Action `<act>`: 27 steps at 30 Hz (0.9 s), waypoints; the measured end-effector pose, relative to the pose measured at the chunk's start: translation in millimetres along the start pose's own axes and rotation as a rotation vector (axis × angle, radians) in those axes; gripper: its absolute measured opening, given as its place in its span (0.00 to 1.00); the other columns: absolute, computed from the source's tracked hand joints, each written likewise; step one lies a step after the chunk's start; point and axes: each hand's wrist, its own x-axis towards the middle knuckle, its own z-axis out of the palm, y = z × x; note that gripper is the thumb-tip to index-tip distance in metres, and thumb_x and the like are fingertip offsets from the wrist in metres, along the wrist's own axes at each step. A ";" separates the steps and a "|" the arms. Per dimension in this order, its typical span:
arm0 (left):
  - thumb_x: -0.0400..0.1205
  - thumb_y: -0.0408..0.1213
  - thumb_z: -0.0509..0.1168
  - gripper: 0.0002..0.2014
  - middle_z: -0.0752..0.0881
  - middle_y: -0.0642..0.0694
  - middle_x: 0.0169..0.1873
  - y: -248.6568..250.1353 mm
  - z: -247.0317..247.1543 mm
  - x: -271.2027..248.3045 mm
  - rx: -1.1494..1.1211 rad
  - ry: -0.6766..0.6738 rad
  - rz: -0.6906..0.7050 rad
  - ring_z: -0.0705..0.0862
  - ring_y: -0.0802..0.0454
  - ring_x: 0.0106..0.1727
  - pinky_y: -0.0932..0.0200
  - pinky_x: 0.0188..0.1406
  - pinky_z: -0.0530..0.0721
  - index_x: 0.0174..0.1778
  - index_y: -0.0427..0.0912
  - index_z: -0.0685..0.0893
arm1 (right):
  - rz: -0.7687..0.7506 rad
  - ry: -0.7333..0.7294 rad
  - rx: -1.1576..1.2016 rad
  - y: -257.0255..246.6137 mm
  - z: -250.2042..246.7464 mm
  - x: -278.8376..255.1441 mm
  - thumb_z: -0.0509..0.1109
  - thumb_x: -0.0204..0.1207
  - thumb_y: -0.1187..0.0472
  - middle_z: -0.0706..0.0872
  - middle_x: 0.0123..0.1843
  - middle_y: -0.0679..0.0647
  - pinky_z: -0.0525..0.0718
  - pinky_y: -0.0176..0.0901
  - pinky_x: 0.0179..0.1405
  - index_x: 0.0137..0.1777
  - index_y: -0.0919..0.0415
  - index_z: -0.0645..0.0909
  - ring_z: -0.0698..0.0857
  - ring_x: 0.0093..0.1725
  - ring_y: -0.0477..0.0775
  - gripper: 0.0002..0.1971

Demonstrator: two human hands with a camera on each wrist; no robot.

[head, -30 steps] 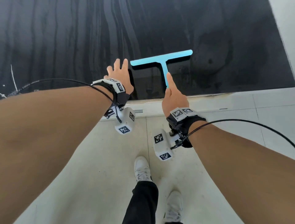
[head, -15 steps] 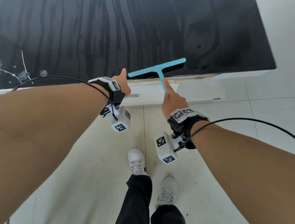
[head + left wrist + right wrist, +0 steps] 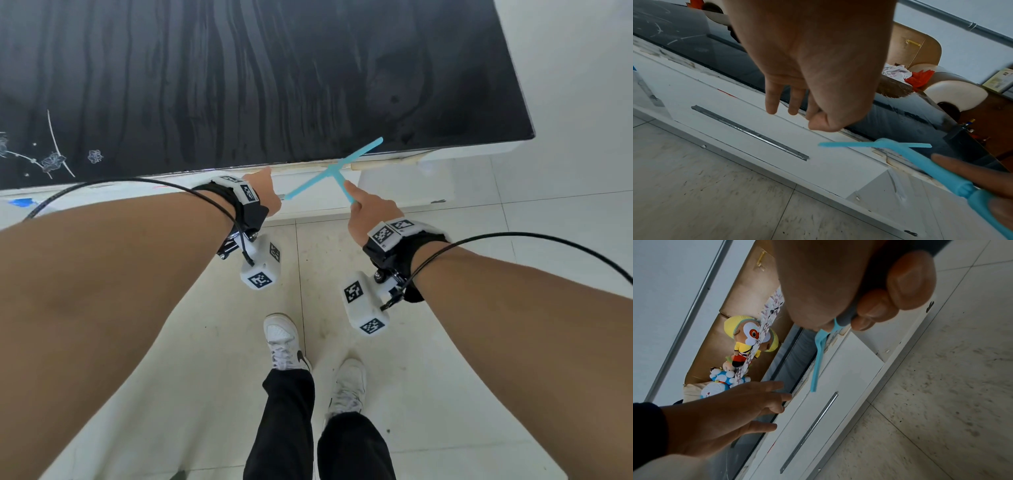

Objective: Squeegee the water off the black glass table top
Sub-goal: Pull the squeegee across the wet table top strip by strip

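One light-blue plastic T-shaped squeegee (image 3: 334, 168) sits gripped in the right hand (image 3: 371, 212), blade slanting toward two o'clock. Left hand (image 3: 269, 192) hangs relaxed, empty. Wet black glass bench (image 3: 274, 75) lies at twelve.

Layout at the near table edge

Squeegee (image 3: 334, 168) held off the table top (image 3: 274, 75), its blade crossing the near edge; right hand (image 3: 368, 214) on its handle, left hand (image 3: 269, 195) beside the blade's left end.

squeegee (image 3: 334, 168) — light blue | table top (image 3: 260, 75) — black, streaked
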 end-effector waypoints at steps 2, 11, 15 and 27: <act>0.80 0.39 0.60 0.31 0.75 0.36 0.72 3.5 -5.5 -11.0 0.012 -0.006 0.014 0.79 0.38 0.62 0.47 0.66 0.77 0.79 0.38 0.61 | -0.015 0.001 -0.059 1.6 -10.0 -10.9 0.51 0.87 0.60 0.86 0.60 0.54 0.77 0.44 0.49 0.85 0.38 0.53 0.82 0.52 0.55 0.29; 0.80 0.38 0.60 0.32 0.75 0.37 0.73 19.6 -43.4 -41.2 -0.013 -0.030 0.013 0.77 0.36 0.69 0.48 0.63 0.77 0.81 0.40 0.59 | -0.041 0.046 -0.156 -7.6 -53.5 -45.4 0.64 0.81 0.60 0.83 0.68 0.52 0.83 0.48 0.65 0.82 0.40 0.63 0.84 0.63 0.58 0.31; 0.82 0.34 0.60 0.33 0.73 0.37 0.74 33.8 -74.3 -49.5 -0.078 -0.027 0.038 0.77 0.37 0.70 0.49 0.59 0.77 0.82 0.38 0.56 | -0.048 0.034 -0.215 -28.9 -78.9 -45.6 0.64 0.81 0.61 0.82 0.68 0.52 0.83 0.50 0.64 0.82 0.40 0.64 0.83 0.63 0.58 0.31; 0.83 0.37 0.60 0.30 0.71 0.39 0.77 39.4 -189.7 6.2 -0.124 -0.002 0.127 0.72 0.38 0.75 0.51 0.69 0.73 0.82 0.40 0.61 | -0.015 0.090 -0.245 -113.6 -177.6 17.5 0.65 0.79 0.61 0.86 0.54 0.52 0.88 0.50 0.50 0.76 0.42 0.70 0.86 0.46 0.56 0.26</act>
